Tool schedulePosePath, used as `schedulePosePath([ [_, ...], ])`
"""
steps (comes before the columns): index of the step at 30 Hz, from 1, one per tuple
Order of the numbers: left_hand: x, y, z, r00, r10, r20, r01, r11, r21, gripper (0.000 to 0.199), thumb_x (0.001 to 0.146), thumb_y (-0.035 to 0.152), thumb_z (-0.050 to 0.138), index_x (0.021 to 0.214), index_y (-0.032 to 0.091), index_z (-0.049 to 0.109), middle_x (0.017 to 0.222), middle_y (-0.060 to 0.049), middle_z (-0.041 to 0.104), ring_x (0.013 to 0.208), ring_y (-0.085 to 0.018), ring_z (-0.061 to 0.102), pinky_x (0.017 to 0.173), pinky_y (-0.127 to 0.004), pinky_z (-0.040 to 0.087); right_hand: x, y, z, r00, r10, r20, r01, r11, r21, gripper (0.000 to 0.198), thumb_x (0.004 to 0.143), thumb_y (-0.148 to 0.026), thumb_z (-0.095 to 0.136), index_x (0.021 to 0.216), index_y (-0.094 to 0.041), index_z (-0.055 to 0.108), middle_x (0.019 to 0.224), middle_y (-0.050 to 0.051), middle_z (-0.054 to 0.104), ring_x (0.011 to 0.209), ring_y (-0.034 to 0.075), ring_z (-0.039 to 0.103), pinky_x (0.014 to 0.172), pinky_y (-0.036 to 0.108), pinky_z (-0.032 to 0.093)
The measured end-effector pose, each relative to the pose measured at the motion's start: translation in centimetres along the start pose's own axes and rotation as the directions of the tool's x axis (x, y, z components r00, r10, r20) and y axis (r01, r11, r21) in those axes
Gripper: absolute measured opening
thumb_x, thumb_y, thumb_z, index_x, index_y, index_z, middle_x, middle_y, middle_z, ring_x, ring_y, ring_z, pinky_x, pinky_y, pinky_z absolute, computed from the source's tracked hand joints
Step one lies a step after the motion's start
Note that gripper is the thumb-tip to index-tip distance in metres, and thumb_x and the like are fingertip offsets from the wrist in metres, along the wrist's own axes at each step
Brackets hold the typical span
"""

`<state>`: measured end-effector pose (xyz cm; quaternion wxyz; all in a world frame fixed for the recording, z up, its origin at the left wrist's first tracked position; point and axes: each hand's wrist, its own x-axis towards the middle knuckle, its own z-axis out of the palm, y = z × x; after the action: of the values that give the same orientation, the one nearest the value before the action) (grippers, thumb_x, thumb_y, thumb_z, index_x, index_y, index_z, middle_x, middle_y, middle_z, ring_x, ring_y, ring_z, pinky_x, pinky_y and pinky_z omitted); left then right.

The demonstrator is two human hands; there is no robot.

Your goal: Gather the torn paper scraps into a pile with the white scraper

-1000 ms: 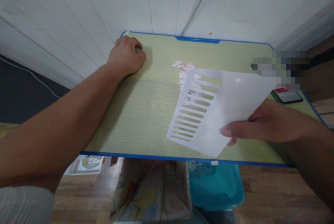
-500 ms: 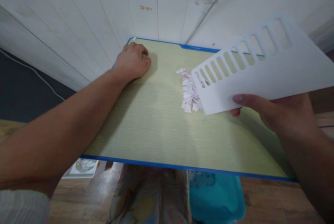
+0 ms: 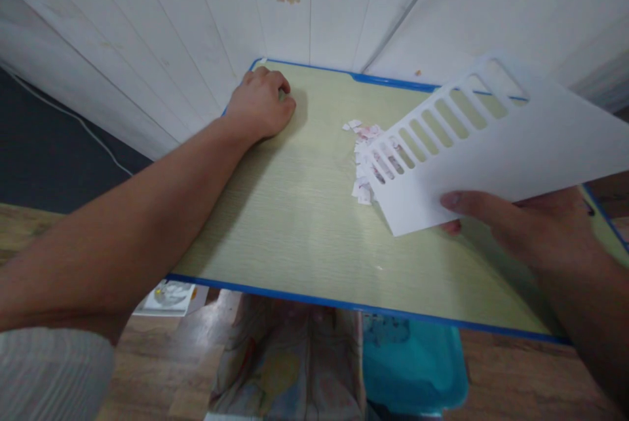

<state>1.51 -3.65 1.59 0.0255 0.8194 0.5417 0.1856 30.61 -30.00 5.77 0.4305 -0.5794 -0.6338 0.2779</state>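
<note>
In my right hand (image 3: 521,224) is a stiff white sheet (image 3: 540,146) with a row of rounded slots, its thumb on top and the fingers mostly hidden beneath. The sheet is tilted, and its left end lies over a small heap of torn paper scraps (image 3: 363,188), some showing through the slots. My left hand (image 3: 263,103) rests at the back left edge of the table (image 3: 295,231), fingers curled and thumb close to them. Whether anything is inside that hand is hidden.
A white plank wall (image 3: 334,8) stands right behind the table, with a grey cable (image 3: 413,8) running down it. Below the blue front edge are a turquoise tub (image 3: 417,368) and a white tray-like item (image 3: 164,296) on the wooden floor.
The white sheet's left end has come lower and covers more of the paper scraps. My left hand stays at the same table corner. The whole view has shifted slightly.
</note>
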Motion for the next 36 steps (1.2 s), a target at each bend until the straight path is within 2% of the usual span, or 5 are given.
schedulePosePath([
  [5, -0.2, 0.4, -0.2, 1.0, -0.024, 0.017, 0.025, 0.999, -0.028, 0.04, 0.101, 0.035, 0.054, 0.134, 0.026, 0.076, 0.148, -0.011, 0.069, 0.144, -0.034, 0.055, 0.128, -0.056, 0.045, -0.6, -0.8, 0.9, 0.972, -0.067, 0.224, 0.078, 0.996, -0.039, 0.025, 0.09, -0.024, 0.082, 0.066, -0.028, 0.076, 0.063, -0.001, 0.077, 0.055, 0.02, 0.074, 0.052, 0.029, 0.061],
  [10, -0.3, 0.9, -0.6, 0.998, -0.053, 0.035, 0.054, 0.998, -0.038, 0.04, 0.102, 0.033, 0.056, 0.135, 0.026, 0.077, 0.15, -0.012, 0.066, 0.147, -0.034, 0.053, 0.129, -0.055, 0.045, -1.3, -0.8, 1.3, 0.98, -0.081, 0.184, 0.094, 0.994, -0.064, 0.032, 0.095, -0.026, 0.085, 0.066, -0.029, 0.073, 0.061, -0.003, 0.075, 0.052, 0.02, 0.073, 0.053, 0.031, 0.063],
  [14, -0.4, 1.2, -0.7, 0.997, -0.061, 0.04, 0.061, 0.998, -0.011, 0.039, 0.103, 0.031, 0.057, 0.137, 0.023, 0.076, 0.152, -0.012, 0.066, 0.148, -0.034, 0.054, 0.127, -0.054, 0.047, -1.8, -1.0, 1.7, 0.948, -0.112, 0.298, 0.136, 0.989, -0.059, 0.027, 0.098, -0.033, 0.081, 0.071, -0.033, 0.077, 0.067, -0.003, 0.079, 0.055, 0.022, 0.076, 0.049, 0.032, 0.062],
  [29, -0.2, 0.9, -0.4, 1.0, -0.019, 0.02, 0.019, 1.0, -0.008, 0.042, 0.103, 0.031, 0.055, 0.137, 0.019, 0.076, 0.153, -0.015, 0.067, 0.148, -0.035, 0.055, 0.13, -0.051, 0.044, -1.9, -2.3, 2.8, 0.909, -0.126, 0.397, 0.169, 0.983, -0.074, 0.02, 0.093, -0.027, 0.08, 0.075, -0.034, 0.08, 0.075, -0.005, 0.083, 0.073, 0.023, 0.083, 0.077, 0.036, 0.07],
  [36, 0.0, 0.1, -0.7, 0.999, 0.021, 0.042, -0.023, 0.999, 0.039, 0.052, 0.103, 0.039, 0.048, 0.141, 0.014, 0.074, 0.156, -0.021, 0.065, 0.149, -0.042, 0.055, 0.128, -0.058, 0.044, -1.4, -2.2, 4.0, 0.836, 0.047, 0.546, -0.18, 0.965, 0.193, 0.021, 0.1, -0.035, 0.073, 0.083, -0.023, 0.075, 0.079, 0.001, 0.083, 0.072, 0.018, 0.08, 0.069, 0.027, 0.066],
])
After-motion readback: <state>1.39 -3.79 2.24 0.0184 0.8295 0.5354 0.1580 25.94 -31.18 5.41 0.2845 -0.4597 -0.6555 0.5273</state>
